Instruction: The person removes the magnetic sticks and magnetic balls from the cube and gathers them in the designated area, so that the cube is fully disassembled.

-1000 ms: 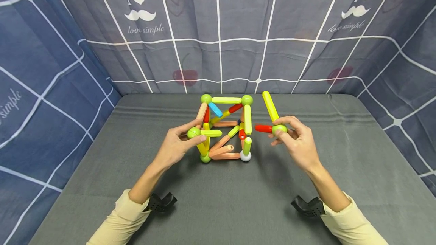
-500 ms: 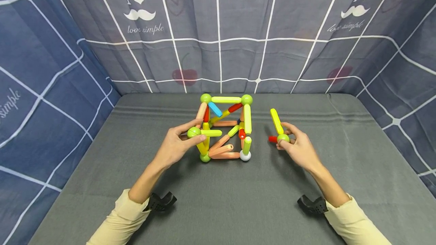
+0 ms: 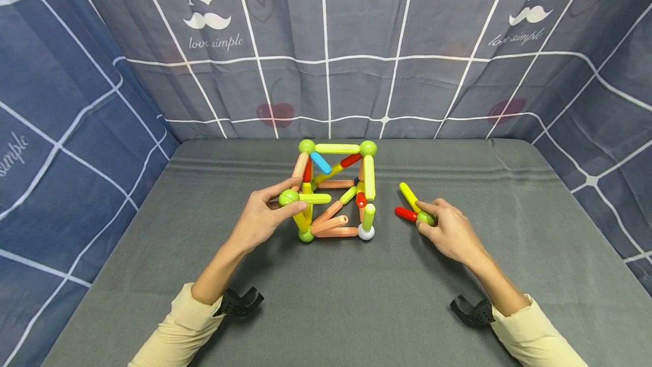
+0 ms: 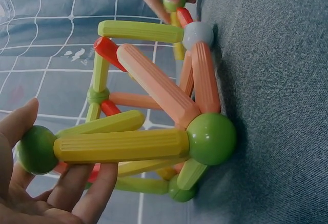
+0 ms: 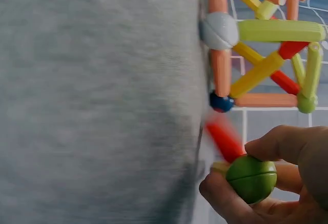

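A cube-like frame of magnetic rods and balls stands on the grey cloth. My left hand pinches the green ball at its upper front-left corner. From that ball a yellow rod runs down to a lower green ball, and a lime rod points right. To the right of the frame, my right hand pinches another green ball, low over the cloth. A red rod and a yellow rod stick out from it, apart from the frame.
A white ball with an upright lime rod forms the frame's front-right corner. A blue rod slants inside the top. Behind the grey table cloth hangs a checked curtain.
My right hand has moved down and slightly right, away from the frame, carrying the green ball with its red and yellow rods. The left hand and the frame have stayed put.
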Tool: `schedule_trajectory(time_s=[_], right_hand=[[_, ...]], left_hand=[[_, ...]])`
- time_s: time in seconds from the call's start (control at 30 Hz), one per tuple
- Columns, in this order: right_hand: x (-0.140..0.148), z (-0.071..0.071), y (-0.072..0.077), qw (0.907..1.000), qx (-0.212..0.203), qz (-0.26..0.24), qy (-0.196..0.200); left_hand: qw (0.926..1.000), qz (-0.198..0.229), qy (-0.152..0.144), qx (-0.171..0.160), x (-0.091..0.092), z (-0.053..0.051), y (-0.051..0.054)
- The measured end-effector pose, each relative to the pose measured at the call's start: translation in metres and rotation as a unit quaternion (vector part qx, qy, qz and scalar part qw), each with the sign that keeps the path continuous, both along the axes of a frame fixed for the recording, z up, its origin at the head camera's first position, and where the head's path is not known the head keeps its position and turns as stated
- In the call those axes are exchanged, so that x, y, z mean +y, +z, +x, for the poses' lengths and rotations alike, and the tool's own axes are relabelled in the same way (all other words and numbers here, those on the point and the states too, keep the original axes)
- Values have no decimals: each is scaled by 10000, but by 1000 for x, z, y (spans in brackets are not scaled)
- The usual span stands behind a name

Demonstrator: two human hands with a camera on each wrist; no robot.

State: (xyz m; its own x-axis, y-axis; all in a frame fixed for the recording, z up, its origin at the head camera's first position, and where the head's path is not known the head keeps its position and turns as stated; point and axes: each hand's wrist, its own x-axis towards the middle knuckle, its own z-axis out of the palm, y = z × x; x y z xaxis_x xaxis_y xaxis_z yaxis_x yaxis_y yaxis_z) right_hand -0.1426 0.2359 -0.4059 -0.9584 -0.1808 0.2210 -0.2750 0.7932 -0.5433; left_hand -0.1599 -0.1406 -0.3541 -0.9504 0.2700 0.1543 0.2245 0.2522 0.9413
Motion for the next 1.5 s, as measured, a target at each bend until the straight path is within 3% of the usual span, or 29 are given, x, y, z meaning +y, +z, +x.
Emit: schedule_trajectory(time_s=[0.43,1.0,1.23,1.5], right_hand=[[-1,0,-3,9979,-55,646,31],[-1,-3,3,9970,-79,764,-137],[3,-3,1,9978,-228,581,-212],[6,-10,3,9988,-183,-115,-448]], left_hand=[[10000,46,17,34,-1,-1,-1],[9999,127,-33,43,0,-2,-1],[10000,91,-29,16,0,-2,-1],[9998,172,-21,20,0,-2,-1]])
